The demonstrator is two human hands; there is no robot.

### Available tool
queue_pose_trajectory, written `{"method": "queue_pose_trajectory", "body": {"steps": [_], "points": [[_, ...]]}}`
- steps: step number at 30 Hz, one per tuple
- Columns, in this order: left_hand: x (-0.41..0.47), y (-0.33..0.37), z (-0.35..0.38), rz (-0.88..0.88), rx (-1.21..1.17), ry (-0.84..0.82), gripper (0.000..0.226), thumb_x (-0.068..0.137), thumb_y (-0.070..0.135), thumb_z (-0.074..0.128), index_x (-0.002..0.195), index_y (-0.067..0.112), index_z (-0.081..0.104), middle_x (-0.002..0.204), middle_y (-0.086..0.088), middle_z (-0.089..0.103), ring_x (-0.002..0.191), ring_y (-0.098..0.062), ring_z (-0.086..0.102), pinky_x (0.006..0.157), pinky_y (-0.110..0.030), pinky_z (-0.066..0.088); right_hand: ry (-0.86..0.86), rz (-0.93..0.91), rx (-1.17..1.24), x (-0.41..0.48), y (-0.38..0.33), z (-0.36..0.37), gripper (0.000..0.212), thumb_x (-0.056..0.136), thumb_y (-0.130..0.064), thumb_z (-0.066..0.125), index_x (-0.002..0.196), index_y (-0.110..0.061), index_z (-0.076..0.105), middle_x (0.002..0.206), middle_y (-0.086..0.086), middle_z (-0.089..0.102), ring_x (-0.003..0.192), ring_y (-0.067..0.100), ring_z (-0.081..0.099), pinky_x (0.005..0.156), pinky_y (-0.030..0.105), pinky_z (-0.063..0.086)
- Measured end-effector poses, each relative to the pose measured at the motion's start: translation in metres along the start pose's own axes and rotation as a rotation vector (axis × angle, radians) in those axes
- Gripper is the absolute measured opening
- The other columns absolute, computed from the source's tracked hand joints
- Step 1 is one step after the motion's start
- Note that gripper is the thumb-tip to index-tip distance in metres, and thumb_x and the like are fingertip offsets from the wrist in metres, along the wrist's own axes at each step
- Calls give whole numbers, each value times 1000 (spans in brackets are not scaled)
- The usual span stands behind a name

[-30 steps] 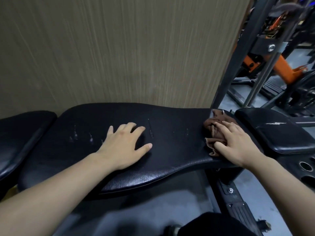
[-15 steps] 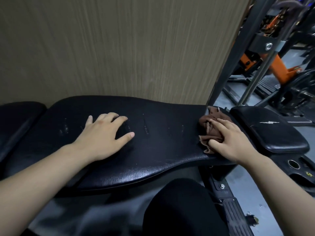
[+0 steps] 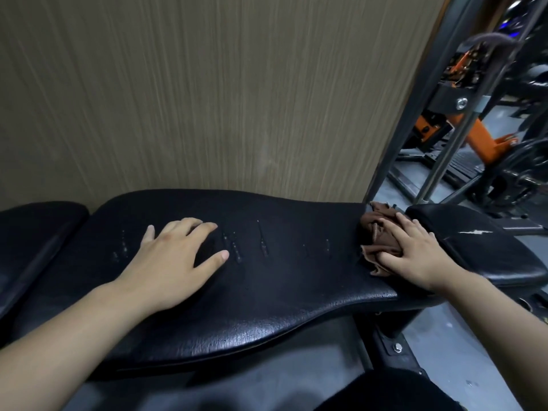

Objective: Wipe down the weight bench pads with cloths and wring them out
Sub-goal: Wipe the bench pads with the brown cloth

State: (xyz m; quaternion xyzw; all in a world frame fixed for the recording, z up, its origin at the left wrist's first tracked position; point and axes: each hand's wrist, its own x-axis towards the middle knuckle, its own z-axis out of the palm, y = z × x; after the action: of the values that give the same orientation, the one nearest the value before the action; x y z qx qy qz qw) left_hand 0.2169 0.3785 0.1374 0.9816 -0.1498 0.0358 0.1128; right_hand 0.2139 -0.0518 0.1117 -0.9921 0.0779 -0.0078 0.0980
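1. Your right hand (image 3: 415, 253) sits at the right of the frame, fingers curled down over the bunched brown cloth (image 3: 378, 241), pressing it onto the right end of the long black pad (image 3: 267, 292).
2. Your left hand (image 3: 175, 259) lies flat and unclenched on the middle-left of that pad, grasping nothing; it looks like a brace.
3. The cloth rests at the pad's right edge, just beside the smaller pad (image 3: 480, 247) at the right of the frame.
4. Progress, as a judgement: you are mid-wipe on the long pad. The surface shows scuffs and cuts, but you cannot tell which areas are already clean.
5. Left to do, by the look of it: the stretch under and left of your left hand, the smaller right pad, and the dark pad (image 3: 32, 232) at the left edge.
6. Wringing is not yet under way; only one cloth is visible.
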Motion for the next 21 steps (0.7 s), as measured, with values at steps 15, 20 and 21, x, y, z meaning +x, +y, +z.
{"method": "queue_pose_trajectory", "body": {"steps": [15,20,21], "points": [[19,3,-1,72,-69,-11,68,88,70,30,146,35,35,147,12,39,139,-17,33,115,-61,21,59,72,93,17,-11,6,99,64,-88,35,139,-25,50,154,9,37,144,30,27,118,48,22],[20,2,4,96,-29,-29,76,84,78,22,147,36,34,148,14,39,138,-15,35,115,-58,24,69,55,2,11,-16,7,99,65,-89,33,146,-33,40,157,6,32,146,30,22,117,53,21],[20,0,6,99,-12,-33,80,83,82,18,146,37,35,147,14,40,137,-15,36,113,-58,26,54,52,5,10,-14,6,94,69,-87,38,149,-36,35,159,4,28,148,29,18,117,55,18]]}}
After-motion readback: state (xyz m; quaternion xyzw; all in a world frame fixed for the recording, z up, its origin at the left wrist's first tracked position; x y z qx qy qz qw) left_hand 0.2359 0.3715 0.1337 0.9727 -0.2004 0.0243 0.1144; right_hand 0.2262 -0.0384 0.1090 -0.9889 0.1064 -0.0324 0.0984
